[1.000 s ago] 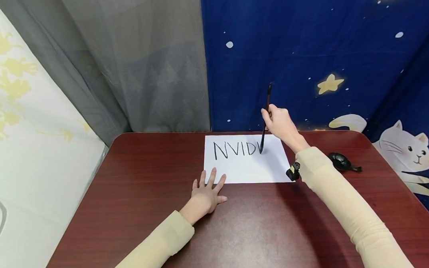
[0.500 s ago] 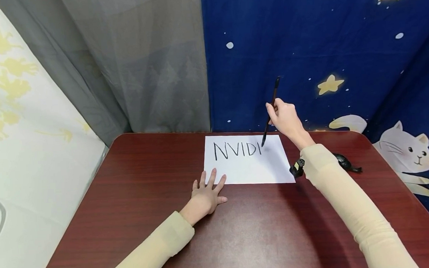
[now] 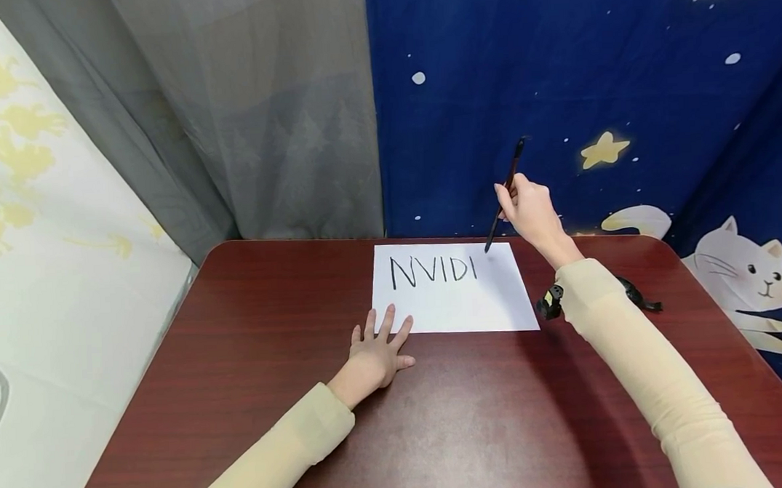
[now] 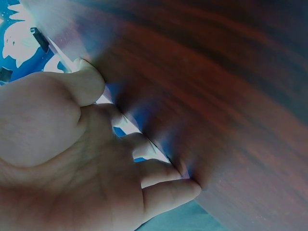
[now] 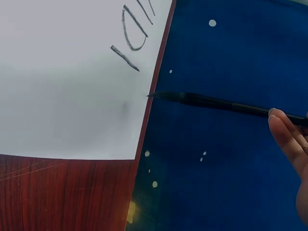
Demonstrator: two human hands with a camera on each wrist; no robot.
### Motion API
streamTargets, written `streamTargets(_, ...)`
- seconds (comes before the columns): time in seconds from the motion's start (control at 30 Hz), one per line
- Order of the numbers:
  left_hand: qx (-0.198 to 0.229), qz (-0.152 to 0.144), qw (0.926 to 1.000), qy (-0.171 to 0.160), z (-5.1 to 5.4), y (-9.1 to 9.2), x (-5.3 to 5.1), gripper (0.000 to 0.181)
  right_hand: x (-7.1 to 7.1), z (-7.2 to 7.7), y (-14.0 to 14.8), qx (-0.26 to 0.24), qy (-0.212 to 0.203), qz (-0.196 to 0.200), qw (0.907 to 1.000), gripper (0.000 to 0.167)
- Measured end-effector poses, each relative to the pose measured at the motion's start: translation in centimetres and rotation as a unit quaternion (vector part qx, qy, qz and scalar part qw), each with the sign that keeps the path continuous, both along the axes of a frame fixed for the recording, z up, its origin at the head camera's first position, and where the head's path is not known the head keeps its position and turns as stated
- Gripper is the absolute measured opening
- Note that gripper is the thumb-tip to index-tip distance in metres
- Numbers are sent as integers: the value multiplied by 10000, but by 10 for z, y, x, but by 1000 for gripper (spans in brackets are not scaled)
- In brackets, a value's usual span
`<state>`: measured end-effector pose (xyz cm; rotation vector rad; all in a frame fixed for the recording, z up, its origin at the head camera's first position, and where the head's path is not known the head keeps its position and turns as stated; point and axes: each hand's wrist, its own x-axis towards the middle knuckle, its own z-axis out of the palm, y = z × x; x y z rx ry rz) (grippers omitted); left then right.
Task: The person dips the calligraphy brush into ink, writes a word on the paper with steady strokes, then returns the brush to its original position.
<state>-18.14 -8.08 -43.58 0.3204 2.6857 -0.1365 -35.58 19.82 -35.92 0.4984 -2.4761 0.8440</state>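
A white sheet of paper (image 3: 459, 306) lies near the table's far edge, with "NVIDI" in dark strokes along its upper part. My right hand (image 3: 530, 209) pinches a dark writing brush (image 3: 509, 173) by its handle, tip downward. In the right wrist view the brush (image 5: 211, 102) points at the paper's far edge, right of the last "I"; a faint shadow lies on the paper, and whether the tip touches I cannot tell. My left hand (image 3: 373, 357) rests with fingers spread, fingertips on the sheet's lower left edge. In the left wrist view its palm (image 4: 96, 159) faces the tabletop.
A black object (image 3: 641, 295), partly hidden by the right sleeve, lies on the reddish-brown table (image 3: 269, 315) at the right. Blue (image 3: 464, 110) and grey (image 3: 281, 118) curtains hang just behind the table.
My right hand and the brush have moved right and up from the last "I", which the brush was finishing a second ago. My left hand has stayed in place.
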Motion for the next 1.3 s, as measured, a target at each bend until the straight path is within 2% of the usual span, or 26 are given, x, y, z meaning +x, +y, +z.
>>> streamTargets(0.17, -8, -9, 10000, -2, 3, 0, 1, 69, -2, -4, 3, 59, 48, -18, 10000, 30)
streamTargets(0.33, -73, 16, 10000, -53, 2, 1, 0, 69, 0, -6, 3, 89, -110, -73, 9999, 31)
streamTargets(0.47, -85, -23, 10000, -15, -8, 0, -3, 71, -1, -9, 3, 153, -200, -158, 9996, 32)
streamTargets(0.6, -68, -28, 10000, -22, -7, 0, -3, 71, -2, -13, 3, 169, -165, -168, 9996, 31)
streamTargets(0.67, -72, 36, 9999, -85, 1, 1, 0, 70, -2, -14, 3, 167, -144, -155, 9996, 30)
streamTargets(0.7, -52, 37, 9999, -84, 2, 1, 0, 70, -2, -14, 3, 163, -142, -144, 9997, 30)
streamTargets(1.3, 8, 21, 10000, -43, -2, 0, -1, 70, -2, -19, 1, 293, -272, -168, 9991, 33)
